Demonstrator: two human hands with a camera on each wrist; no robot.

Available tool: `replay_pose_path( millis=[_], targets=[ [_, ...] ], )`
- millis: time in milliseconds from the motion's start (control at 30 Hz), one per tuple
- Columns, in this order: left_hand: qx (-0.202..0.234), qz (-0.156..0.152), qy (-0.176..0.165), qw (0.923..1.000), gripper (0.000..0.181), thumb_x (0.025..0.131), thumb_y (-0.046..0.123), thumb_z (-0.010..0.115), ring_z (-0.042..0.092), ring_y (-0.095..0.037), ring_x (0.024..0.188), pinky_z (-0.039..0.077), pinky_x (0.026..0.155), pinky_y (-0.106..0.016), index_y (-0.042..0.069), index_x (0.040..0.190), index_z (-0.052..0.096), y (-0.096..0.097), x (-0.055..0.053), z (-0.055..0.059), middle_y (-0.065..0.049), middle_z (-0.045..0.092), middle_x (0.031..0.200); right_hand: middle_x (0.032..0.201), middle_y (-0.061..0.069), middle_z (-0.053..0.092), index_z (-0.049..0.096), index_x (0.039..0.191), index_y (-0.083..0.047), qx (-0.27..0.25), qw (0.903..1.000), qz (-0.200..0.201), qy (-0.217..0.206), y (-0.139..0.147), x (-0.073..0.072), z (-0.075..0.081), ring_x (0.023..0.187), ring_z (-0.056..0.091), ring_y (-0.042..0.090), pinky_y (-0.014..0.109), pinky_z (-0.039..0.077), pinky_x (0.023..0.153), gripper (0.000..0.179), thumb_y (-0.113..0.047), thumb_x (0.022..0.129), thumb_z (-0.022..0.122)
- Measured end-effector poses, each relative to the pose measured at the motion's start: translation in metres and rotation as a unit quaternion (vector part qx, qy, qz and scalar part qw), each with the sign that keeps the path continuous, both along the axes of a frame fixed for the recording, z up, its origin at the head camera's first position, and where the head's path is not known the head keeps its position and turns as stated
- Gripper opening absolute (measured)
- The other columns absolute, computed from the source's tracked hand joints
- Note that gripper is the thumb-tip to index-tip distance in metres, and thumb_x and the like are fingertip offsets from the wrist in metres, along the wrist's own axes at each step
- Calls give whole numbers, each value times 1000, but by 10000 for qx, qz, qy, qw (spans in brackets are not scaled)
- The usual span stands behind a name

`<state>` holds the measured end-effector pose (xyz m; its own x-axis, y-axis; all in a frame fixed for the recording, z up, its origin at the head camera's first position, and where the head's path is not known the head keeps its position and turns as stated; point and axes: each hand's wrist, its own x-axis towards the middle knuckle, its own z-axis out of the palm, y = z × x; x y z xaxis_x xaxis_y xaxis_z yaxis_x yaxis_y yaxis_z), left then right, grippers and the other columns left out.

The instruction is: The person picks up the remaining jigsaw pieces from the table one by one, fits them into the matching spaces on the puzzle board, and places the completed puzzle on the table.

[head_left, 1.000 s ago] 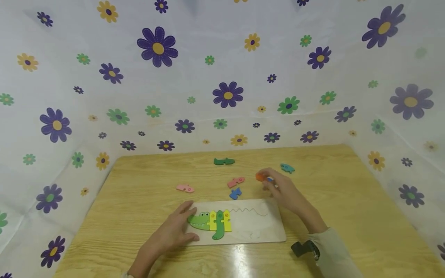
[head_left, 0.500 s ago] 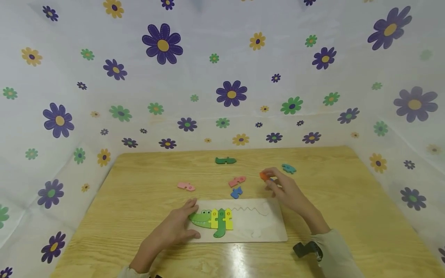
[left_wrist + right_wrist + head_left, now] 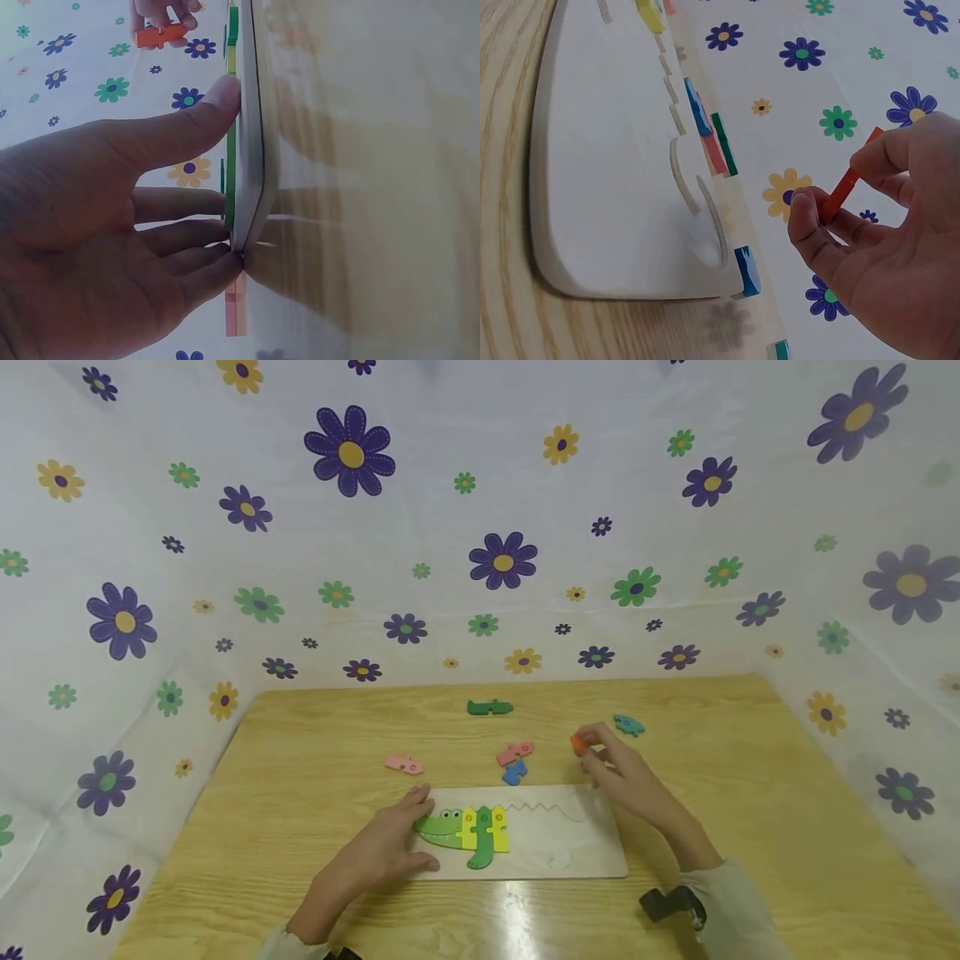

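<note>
Orange piece [image 3: 578, 744] pinched between thumb and fingers of the right hand [image 3: 626, 781], off the table [image 3: 315, 735], beyond the board's right part; head view gives only one end, the rest behind fingers. Left wrist view shows more of its notched length; any number on it unreadable. Left hand [image 3: 378, 852] well apart from the right, thumb and fingers spread at the left end of the pale board [image 3: 555, 852], touching its edge; in the head view it covers that corner. On the board: green crocodile head [image 3: 441, 832], two yellow pieces [image 3: 469, 828] with a green leg piece [image 3: 482, 852] between; the zigzag recess to their right faint, partly washed out by glare. Beyond the board: pink piece [image 3: 403, 765], rose piece [image 3: 516, 752] close to a blue piece [image 3: 515, 772] (touching or not, cannot tell), dark green piece [image 3: 490, 707] farther back, teal piece [image 3: 628, 724] past the right hand. Second blue piece [image 3: 747, 271] near the board's corner in the right wrist view, not made out from the head. Both sleeves [image 3: 731, 910] cut off by the lower frame edge.
</note>
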<state>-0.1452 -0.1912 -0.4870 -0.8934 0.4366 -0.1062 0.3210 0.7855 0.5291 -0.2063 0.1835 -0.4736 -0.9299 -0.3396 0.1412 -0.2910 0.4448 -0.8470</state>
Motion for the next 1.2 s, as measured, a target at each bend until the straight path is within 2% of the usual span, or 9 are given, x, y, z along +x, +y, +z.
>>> replay_pose_path(
  millis=[100,233,333,533,667,833,967,1200],
  targets=[
    [-1,-24,-2,10000,86,78,25,92,30,-40,150,30,120,-53,-10,145,51,2,0,-1,-23,32,162,127,24,60,52,130,-8,26,10000,61,51,1,3,-1,97,65,38,35,60,71,24,-6,106,50],
    [-16,-59,41,10000,86,78,26,91,30,-40,150,30,120,-53,-10,145,50,3,-1,-2,-24,31,162,123,22,62,54,127,-7,124,9993,252,240,1,6,-1,105,63,37,36,58,82,26,-1,102,51],
    [-6,-54,65,10000,87,78,26,91,29,-40,150,29,120,-54,-10,145,49,3,0,-3,-24,31,163,119,17,64,55,124,-8,210,9986,342,346,-2,7,0,105,63,33,37,56,89,21,-7,104,56],
    [37,0,16,10000,87,79,26,91,29,-40,151,29,120,-55,-9,146,49,1,1,-3,-24,31,163,112,2,65,60,120,-7,368,9981,315,373,-9,6,2,100,63,25,36,56,85,24,-27,107,58],
    [61,8,-28,10000,86,79,26,91,28,-40,151,30,120,-56,-9,147,49,0,0,-2,-23,31,163,113,3,66,61,125,-9,416,9980,269,394,-10,6,1,99,63,22,37,58,84,28,-25,103,65],
    [36,3,-37,10000,86,79,27,90,29,-40,151,30,120,-57,-8,147,49,0,0,-2,-22,31,163,122,14,67,61,133,-5,385,9981,301,387,-10,7,0,101,62,21,42,60,88,41,-21,97,72],
    [47,5,-51,10000,86,80,27,90,29,-40,151,30,120,-57,-8,147,49,0,1,-2,-22,31,163,124,14,66,64,130,-2,398,9973,298,538,-9,6,-2,104,62,20,45,60,91,40,-18,95,75],
    [32,-26,-31,10000,86,80,26,90,29,-38,151,30,120,-54,-8,147,49,0,0,-2,-22,31,163,124,9,57,67,126,-9,500,9947,238,862,-9,8,-1,112,60,26,47,60,92,35,-18,94,77]
  ],
)
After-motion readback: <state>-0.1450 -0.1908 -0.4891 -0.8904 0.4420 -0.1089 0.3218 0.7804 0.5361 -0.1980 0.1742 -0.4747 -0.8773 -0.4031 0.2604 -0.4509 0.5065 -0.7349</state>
